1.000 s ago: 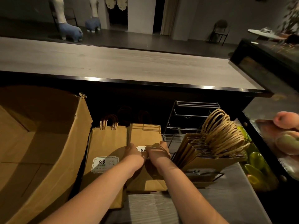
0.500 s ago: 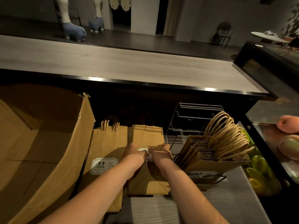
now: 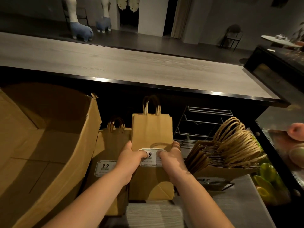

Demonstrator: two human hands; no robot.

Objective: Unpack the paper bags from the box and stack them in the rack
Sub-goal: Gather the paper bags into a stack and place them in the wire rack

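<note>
Both hands on one bundle of paper bags, standing on end on the lower desk, between the second bundle (L) and the wire rack (R). Left hand clamps the L edge, thumb over the white 9.9 label; right hand clamps the R edge, fingers wrapped behind. So each grip is closed on the bundle, pinching it flat. Handles up.

Box sits far L, open, looks about empty from this angle, can't see the bottom fully. Rack's front slots already hold a fanned row of bags, handles leaning R; rear wire sections look free.

How I'd do this step:
- keep both sides squeezed so the bundle stays square, no sheets sliding out
- lift clear of the neighbour bundle before going R, they're touching or nearly so
- tilt to match the lean of the racked row, handles same way
- drop it behind the existing row, base first, watch the handles snagging on wire
- let go one hand at a time; loose stack prob fans out

Risk: green fruit just R of the rack, don't push the row into it.
</note>
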